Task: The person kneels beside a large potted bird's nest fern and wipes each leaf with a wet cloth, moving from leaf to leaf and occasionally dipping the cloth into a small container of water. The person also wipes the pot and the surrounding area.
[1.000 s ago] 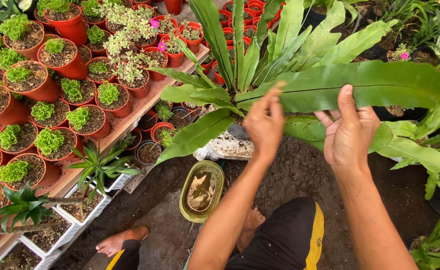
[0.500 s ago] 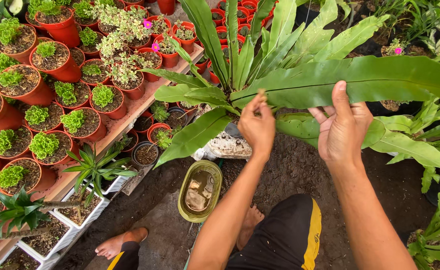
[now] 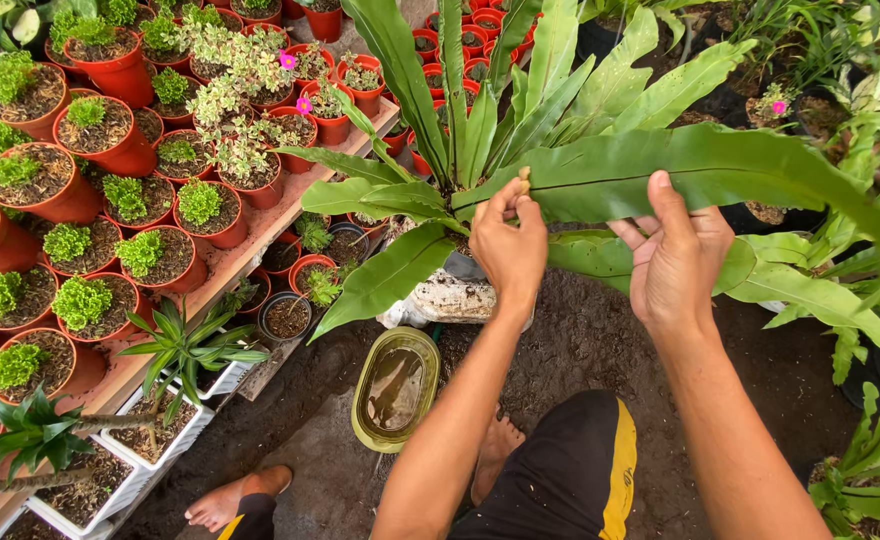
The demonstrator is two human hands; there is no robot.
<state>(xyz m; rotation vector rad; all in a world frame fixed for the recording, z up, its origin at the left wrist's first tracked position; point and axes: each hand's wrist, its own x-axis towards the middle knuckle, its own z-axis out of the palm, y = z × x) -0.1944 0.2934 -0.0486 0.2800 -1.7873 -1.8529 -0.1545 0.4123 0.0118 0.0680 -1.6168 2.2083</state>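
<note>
- Holding the long green frond [image 3: 660, 175] of the big fern [image 3: 480, 130] with both hands, I had it stretched level in front of me, above the dark soil.
- My left hand [image 3: 508, 240] pinched the frond close to its base, thumb and fingertips shut on the leaf edge.
- My right hand [image 3: 675, 255] sat further out along the same frond, thumb over the top face and fingers curled behind it; how firmly those hidden fingers pressed, I could not tell.
- The two hands were near each other, with a short bare stretch of leaf between them.
- The frond ran on past my right hand and drooped at its far tip.
- The fern grew from a grubby white pot [image 3: 450, 298] just below my left wrist.
- A yellow-rimmed oval basin [image 3: 395, 400] of murky water lay on the ground just beside that pot, near my bare foot [image 3: 222, 500].
- I wore black shorts with a yellow stripe [image 3: 570, 480].
- To my left, a wooden shelf [image 3: 230, 262] carried rows of orange-red pots [image 3: 110, 135] filled with small bright green plants, a few with pink flowers [image 3: 304, 104].
- White rectangular planters [image 3: 175, 435] stood at the shelf's lower edge, holding spiky-leaved plants.
</note>
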